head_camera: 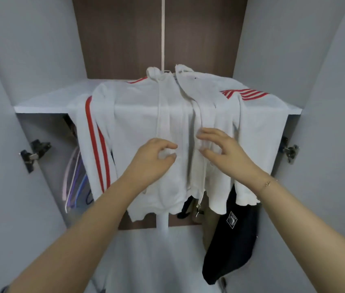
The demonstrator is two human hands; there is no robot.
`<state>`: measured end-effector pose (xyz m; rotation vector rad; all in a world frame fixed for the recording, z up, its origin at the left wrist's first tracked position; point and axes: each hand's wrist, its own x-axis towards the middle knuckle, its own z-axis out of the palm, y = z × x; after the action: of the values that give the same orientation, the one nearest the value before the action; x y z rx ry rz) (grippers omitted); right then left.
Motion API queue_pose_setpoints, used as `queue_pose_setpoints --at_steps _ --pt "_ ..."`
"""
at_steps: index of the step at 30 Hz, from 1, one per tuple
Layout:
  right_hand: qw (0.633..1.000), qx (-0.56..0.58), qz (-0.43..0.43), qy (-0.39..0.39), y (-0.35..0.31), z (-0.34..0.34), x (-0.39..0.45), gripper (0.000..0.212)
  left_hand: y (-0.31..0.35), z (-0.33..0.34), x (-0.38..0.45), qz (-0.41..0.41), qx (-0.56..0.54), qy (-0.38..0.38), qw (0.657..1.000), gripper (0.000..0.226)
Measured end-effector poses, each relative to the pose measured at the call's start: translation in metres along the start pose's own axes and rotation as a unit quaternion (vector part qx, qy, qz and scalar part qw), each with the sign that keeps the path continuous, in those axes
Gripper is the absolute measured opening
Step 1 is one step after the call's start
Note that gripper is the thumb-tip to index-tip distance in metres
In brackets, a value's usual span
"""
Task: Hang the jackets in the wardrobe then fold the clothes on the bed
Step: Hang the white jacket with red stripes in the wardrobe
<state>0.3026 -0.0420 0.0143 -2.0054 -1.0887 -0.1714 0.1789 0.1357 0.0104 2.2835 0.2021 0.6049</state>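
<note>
- Hanging at the centre of the frame: white jacket (144, 123) with red stripes on both sleeves, its front facing the camera, spreading across the edge of the wardrobe shelf (47, 103).
- Showing a hood at the top centre, drawstrings and an undone zipper running down the middle; zipper pull dangling at the lower hem, just right of centre.
- Lying directly over the jacket's front, at mid-frame: both hands, one on each side of the zipper line.
- Pinching a bunch of white fabric just left of the zipper: left hand (152, 159), fingers curling inward round the cloth, thumb on top.
- Touching the right zipper edge: right hand (224, 149), fingers half bent and spreading over the cloth; hard telling whether actually gripping or only resting on it.
- Wearing a thin bracelet (267, 183) at the right wrist.
- Reaching up from the lower corners of the frame: both bare forearms, converging toward the centre.
- Hanging inside the wardrobe, at the left middle behind the striped sleeve: a bundle of pastel hangers (73, 182).
- Hanging at the lower right, below the jacket's hem: black bag (230, 240) with a small white emblem.
- Standing open at both sides of the frame: grey wardrobe doors, metal hinges (33, 155) showing at left and right middle.
- Filling the top centre: brown back panel (125, 39).
</note>
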Motion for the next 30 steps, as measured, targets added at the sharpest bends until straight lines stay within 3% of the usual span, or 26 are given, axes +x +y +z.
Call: queue_pose_setpoints --at_steps 4,7,11,14,17,19,21,26,30 --pt "0.982 0.138 0.127 0.031 0.026 0.046 -0.056 0.022 -0.039 0.055 -0.045 -0.157 -0.195 -0.038 0.967 0.017" --pt "0.938 0.225 0.255 0.069 0.052 0.073 -0.084 0.018 -0.073 0.101 -0.07 -0.282 -0.365 -0.057 0.886 0.012" --pt "0.829 0.357 0.409 0.13 0.086 0.103 -0.106 0.02 -0.112 0.162 -0.082 -0.431 -0.494 -0.038 0.754 0.009" --pt "0.761 0.427 0.484 0.07 0.107 0.124 -0.107 0.028 -0.129 0.192 -0.07 -0.492 -0.577 -0.02 0.651 0.015" --pt "0.664 0.541 0.514 0.044 0.125 0.14 -0.095 0.038 -0.139 0.202 -0.049 -0.493 -0.653 0.028 0.574 0.026" --pt "0.596 0.622 0.507 0.036 0.136 0.146 -0.084 0.043 -0.145 0.203 -0.038 -0.477 -0.68 0.06 0.554 0.039" --pt "0.545 0.674 0.497 0.033 0.145 0.151 -0.073 0.046 -0.149 0.204 -0.031 -0.455 -0.688 0.069 0.56 0.051" --pt "0.525 0.684 0.505 0.025 0.155 0.164 -0.058 0.048 -0.156 0.201 -0.023 -0.461 -0.672 0.09 0.573 0.063" --pt "0.459 0.741 0.489 0.043 0.156 0.17 -0.058 0.04 -0.156 0.203 -0.017 -0.484 -0.698 0.084 0.522 0.069"
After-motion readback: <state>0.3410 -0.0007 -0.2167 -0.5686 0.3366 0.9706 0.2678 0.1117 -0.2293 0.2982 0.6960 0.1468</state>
